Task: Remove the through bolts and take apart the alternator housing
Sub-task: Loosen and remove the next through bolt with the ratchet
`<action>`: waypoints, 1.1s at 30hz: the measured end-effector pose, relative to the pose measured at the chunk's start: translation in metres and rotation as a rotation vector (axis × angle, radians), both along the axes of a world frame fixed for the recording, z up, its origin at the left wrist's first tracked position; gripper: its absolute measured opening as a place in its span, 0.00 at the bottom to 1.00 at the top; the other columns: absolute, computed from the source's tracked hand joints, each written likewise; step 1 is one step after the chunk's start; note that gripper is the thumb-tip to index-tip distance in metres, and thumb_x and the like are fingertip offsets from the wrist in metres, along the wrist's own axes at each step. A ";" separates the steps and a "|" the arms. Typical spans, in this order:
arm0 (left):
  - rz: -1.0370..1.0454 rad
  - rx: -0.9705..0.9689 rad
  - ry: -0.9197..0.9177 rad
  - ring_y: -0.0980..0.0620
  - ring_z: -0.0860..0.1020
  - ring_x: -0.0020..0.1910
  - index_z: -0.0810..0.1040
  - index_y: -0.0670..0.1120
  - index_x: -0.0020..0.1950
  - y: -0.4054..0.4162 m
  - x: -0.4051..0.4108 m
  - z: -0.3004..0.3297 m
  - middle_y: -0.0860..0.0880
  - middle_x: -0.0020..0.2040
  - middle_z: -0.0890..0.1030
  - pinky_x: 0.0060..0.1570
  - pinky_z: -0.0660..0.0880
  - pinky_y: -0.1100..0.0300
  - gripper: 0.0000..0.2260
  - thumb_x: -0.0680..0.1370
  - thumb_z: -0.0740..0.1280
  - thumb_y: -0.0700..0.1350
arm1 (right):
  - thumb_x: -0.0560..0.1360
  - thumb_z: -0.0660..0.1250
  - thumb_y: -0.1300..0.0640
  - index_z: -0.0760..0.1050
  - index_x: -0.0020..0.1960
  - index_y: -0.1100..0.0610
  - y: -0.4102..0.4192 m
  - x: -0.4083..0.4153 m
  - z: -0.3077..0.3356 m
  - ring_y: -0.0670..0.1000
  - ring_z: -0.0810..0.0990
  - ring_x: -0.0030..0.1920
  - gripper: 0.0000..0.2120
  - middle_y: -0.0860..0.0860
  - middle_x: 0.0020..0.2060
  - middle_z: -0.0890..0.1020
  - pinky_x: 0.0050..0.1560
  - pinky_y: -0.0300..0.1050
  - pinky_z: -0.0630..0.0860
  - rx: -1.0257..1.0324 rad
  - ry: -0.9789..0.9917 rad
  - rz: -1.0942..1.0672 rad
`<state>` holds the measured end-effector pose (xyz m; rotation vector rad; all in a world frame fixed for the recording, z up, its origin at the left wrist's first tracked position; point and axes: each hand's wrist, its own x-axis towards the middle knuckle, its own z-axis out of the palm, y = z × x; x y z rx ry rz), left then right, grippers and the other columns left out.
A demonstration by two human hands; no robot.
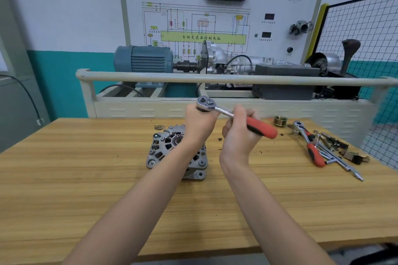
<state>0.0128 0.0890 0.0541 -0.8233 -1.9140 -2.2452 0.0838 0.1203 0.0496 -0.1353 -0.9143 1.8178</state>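
A: Where's the work sitting right now?

B: The alternator (176,151) is lying on the wooden bench (86,178), just below and behind the raised wrists. The right hand (241,133) is wrapping its fingers round the red handle of a ratchet (228,114), and the left hand (199,122) is closing round the ratchet's head and whatever is under it. A long thin bolt (178,99) seems to be poking out leftward from the head (probably a through bolt, though I can't be sure).

A: What's worrying you?

B: If that bolt is sitting loose in the socket, it could be slipping out and rolling off the bench edge. Also, nobody is steadying the alternator, so a knock from a forearm might be shifting it.

A: Counts?

B: One alternator, two ratchets counting the second ratchet (310,144) lying to the right, one brass-coloured pulley (280,121), and a heap of small parts (338,146) too jumbled to number.
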 end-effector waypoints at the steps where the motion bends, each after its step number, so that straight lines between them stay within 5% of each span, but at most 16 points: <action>1: 0.009 0.001 -0.004 0.59 0.60 0.22 0.62 0.48 0.27 0.000 0.000 -0.001 0.57 0.19 0.63 0.24 0.58 0.65 0.19 0.71 0.64 0.30 | 0.70 0.66 0.60 0.66 0.29 0.48 -0.002 0.003 -0.002 0.47 0.62 0.26 0.15 0.47 0.24 0.65 0.27 0.39 0.61 0.035 0.003 0.002; 6: -0.158 -0.193 0.094 0.53 0.68 0.25 0.69 0.45 0.28 -0.017 -0.005 0.004 0.53 0.22 0.70 0.31 0.67 0.59 0.15 0.71 0.67 0.32 | 0.73 0.63 0.64 0.62 0.32 0.53 0.030 -0.009 0.024 0.44 0.58 0.20 0.15 0.45 0.19 0.62 0.21 0.36 0.57 0.052 -0.124 0.219; 11: -0.351 -0.335 0.182 0.50 0.69 0.24 0.69 0.46 0.26 -0.023 -0.006 0.013 0.50 0.22 0.70 0.29 0.69 0.61 0.18 0.72 0.68 0.32 | 0.74 0.59 0.63 0.59 0.20 0.50 0.058 -0.033 0.055 0.45 0.52 0.17 0.25 0.46 0.16 0.56 0.18 0.36 0.51 0.140 -0.371 0.569; 17: -0.131 -0.133 0.038 0.56 0.63 0.21 0.65 0.46 0.28 -0.010 -0.007 0.007 0.54 0.21 0.65 0.25 0.62 0.63 0.17 0.71 0.63 0.29 | 0.72 0.63 0.64 0.62 0.32 0.53 0.035 -0.028 0.035 0.45 0.58 0.20 0.14 0.45 0.19 0.61 0.21 0.37 0.57 -0.041 -0.238 0.220; 21: 0.031 -0.003 0.014 0.60 0.59 0.21 0.62 0.49 0.27 -0.003 -0.001 -0.001 0.58 0.19 0.63 0.22 0.58 0.66 0.19 0.71 0.64 0.30 | 0.68 0.66 0.62 0.66 0.26 0.48 0.000 -0.008 0.001 0.47 0.61 0.29 0.16 0.48 0.25 0.65 0.30 0.41 0.62 0.009 -0.029 0.014; 27: -0.122 -0.215 0.131 0.54 0.67 0.24 0.70 0.42 0.27 -0.017 -0.004 0.004 0.48 0.23 0.71 0.30 0.67 0.60 0.14 0.71 0.68 0.33 | 0.71 0.63 0.67 0.60 0.30 0.53 0.027 -0.019 0.026 0.44 0.58 0.20 0.17 0.45 0.19 0.61 0.21 0.36 0.57 -0.029 -0.103 0.156; 33: -0.388 -0.325 0.194 0.48 0.67 0.25 0.68 0.46 0.24 -0.027 -0.010 0.011 0.48 0.22 0.69 0.30 0.67 0.59 0.19 0.73 0.69 0.34 | 0.71 0.57 0.65 0.57 0.21 0.50 0.053 -0.041 0.061 0.45 0.50 0.18 0.23 0.46 0.16 0.56 0.19 0.35 0.50 0.204 -0.386 0.547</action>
